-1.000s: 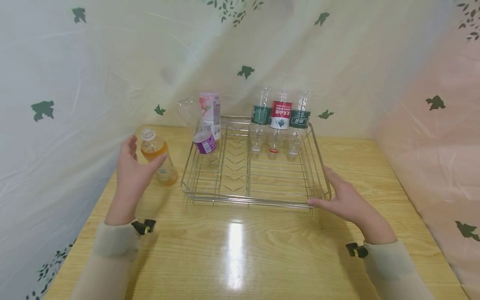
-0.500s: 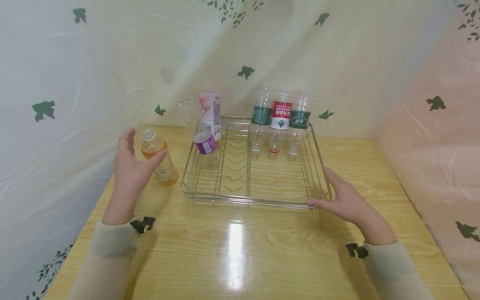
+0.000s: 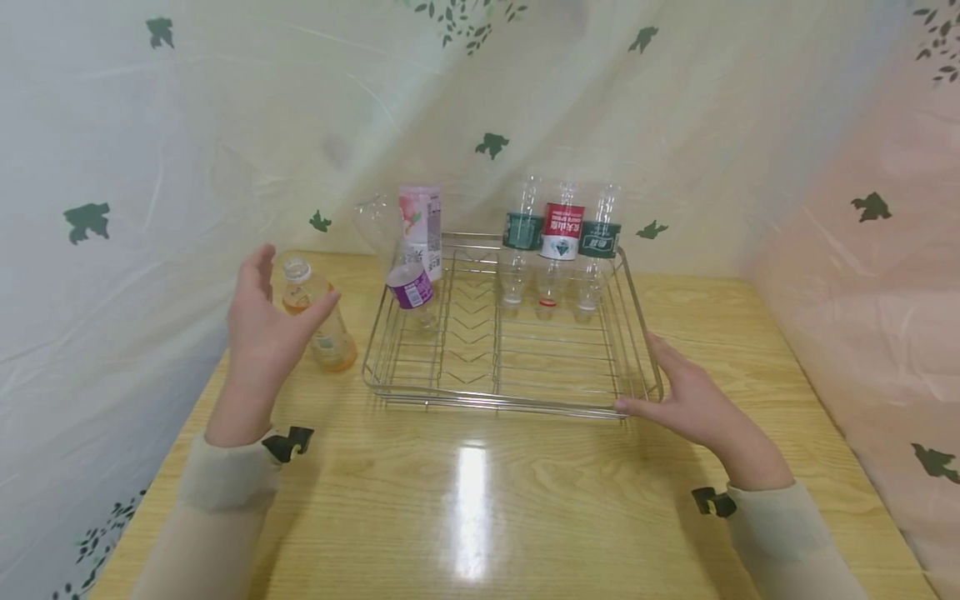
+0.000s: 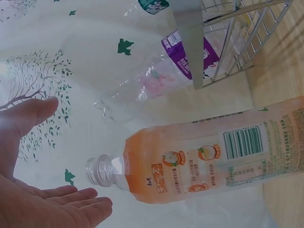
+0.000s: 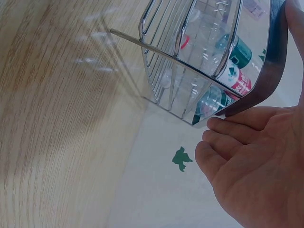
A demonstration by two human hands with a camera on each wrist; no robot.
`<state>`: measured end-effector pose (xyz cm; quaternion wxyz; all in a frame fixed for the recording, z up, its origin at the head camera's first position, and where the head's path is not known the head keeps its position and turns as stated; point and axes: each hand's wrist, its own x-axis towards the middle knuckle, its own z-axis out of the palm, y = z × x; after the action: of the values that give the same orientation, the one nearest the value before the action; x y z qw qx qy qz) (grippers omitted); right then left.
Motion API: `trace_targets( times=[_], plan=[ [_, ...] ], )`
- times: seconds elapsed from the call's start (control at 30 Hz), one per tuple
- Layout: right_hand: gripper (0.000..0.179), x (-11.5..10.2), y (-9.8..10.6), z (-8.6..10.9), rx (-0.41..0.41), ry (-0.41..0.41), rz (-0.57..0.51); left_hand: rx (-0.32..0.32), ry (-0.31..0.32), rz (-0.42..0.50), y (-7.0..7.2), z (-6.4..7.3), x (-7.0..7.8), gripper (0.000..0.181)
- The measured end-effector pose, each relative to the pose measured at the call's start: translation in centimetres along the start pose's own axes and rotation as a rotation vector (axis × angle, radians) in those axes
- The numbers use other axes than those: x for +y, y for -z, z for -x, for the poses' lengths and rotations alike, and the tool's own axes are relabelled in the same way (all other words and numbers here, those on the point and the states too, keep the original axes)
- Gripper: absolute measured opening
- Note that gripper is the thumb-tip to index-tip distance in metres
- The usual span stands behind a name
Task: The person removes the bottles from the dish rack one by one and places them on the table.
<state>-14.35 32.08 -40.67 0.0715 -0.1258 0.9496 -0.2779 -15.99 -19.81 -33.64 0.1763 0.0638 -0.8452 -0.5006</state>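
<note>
In the head view, a bottle of orange drink [image 3: 330, 346] stands on the table at the left. My left hand [image 3: 262, 329] surrounds its neck loosely, with thumb and fingers spread apart. The left wrist view shows a gap between this hand and the clear bottle neck [image 4: 100, 171]. A wire dish rack [image 3: 495, 400] sits to the right of the bottle. My right hand [image 3: 701, 404] rests against its front right corner, thumb at the front rim and fingers along the right side. In the right wrist view those fingers [image 5: 223, 152] are nearly straight beside the rim.
At the rack's back right, two green-labelled bottles [image 3: 599, 239] flank a red-labelled bottle [image 3: 562, 218], all neck down. A purple-labelled bottle [image 3: 411, 290] leans at the rack's left, before a pink bottle [image 3: 422, 221]. A patterned curtain [image 3: 570, 92] hangs behind the table [image 3: 375, 500].
My left hand has shifted slightly left and upward around the orange drink bottle, its thumb rising a little. My right hand, the rack and the bottles have stayed put.
</note>
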Motion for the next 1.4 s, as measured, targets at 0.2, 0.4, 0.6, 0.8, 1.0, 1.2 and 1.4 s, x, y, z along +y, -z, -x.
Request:
trace_targets(
  times=[0.2, 0.4, 0.6, 0.8, 1.0, 1.2, 1.4],
  plan=[
    [0.124, 0.0, 0.0, 0.0, 0.000, -0.001, -0.002, 0.004, -0.038, -0.008, 0.0, 0.0, 0.7, 0.099],
    [0.124, 0.0, 0.0, 0.1, -0.008, -0.011, 0.001, -0.005, -0.058, -0.030, 0.1, -0.2, 1.3, 0.099],
    [0.124, -0.1, -0.1, 0.1, -0.007, -0.006, -0.002, -0.014, -0.063, -0.043, 0.0, -0.1, 1.9, 0.099],
    [0.123, -0.1, -0.1, 0.1, -0.005, -0.004, 0.003, -0.033, -0.116, -0.057, -0.5, 0.0, 2.5, 0.097],
    [0.123, 0.0, 0.0, 0.1, -0.009, -0.008, 0.003, -0.086, -0.120, -0.063, -1.2, -0.1, 2.9, 0.096],
    [0.123, 0.0, 0.0, 0.1, -0.013, -0.010, 0.005, -0.143, -0.109, -0.030, -2.2, -0.4, 3.0, 0.097],
    [0.124, 0.0, 0.1, 0.1, -0.017, -0.012, -0.002, -0.198, -0.071, -0.046, -3.3, -0.6, 2.9, 0.100]
  ],
)
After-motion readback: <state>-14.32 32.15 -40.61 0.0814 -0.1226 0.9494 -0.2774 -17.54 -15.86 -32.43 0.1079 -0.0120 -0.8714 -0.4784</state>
